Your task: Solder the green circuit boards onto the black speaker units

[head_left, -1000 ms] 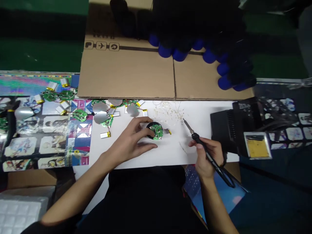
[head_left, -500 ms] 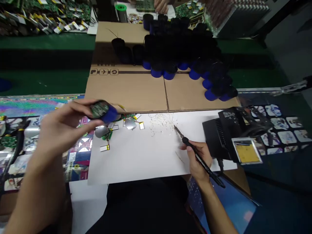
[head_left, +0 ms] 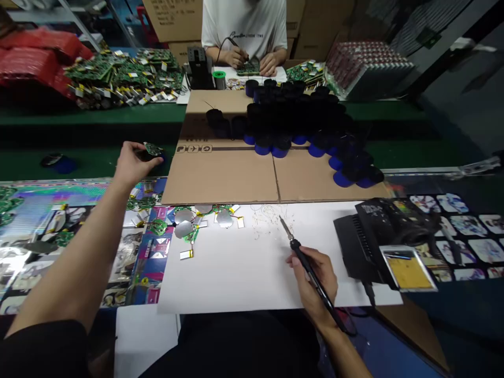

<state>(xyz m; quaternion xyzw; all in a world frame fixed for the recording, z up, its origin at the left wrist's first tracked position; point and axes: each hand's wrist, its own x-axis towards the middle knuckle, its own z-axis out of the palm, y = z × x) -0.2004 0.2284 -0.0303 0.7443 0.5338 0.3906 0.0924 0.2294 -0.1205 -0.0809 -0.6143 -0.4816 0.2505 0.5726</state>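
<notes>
A green worktop [head_left: 90, 160] runs across the scene, with a large cardboard sheet [head_left: 220, 178] lying on it and a dense stack of black cylinders with blue bases [head_left: 271, 142] standing on the cardboard; nearer lies a white sheet [head_left: 236, 278], flanked by printed plastic mats [head_left: 79, 210]; at the far end, a co-worker [head_left: 244, 31] in a white T-shirt works on a green circuit board with both hands, while piles of circuit boards [head_left: 122, 81] sit far left; a black soldering station [head_left: 356, 244] stands at the sheet's right edge, beside a yellow sponge tray [head_left: 408, 273]; the left hand [head_left: 134, 165] is raised out to the left over the green surface, its fingers [head_left: 146, 156] clenched around a round black unit topped with a green circuit board [head_left: 153, 150]; the right hand [head_left: 315, 278] grasps a soldering iron [head_left: 305, 268] by its black handle, the tip pointing far, near scraps of solder wire [head_left: 268, 223]; round metal discs [head_left: 184, 229] and small pouch batteries [head_left: 186, 254] lie at the sheet's left end.
</notes>
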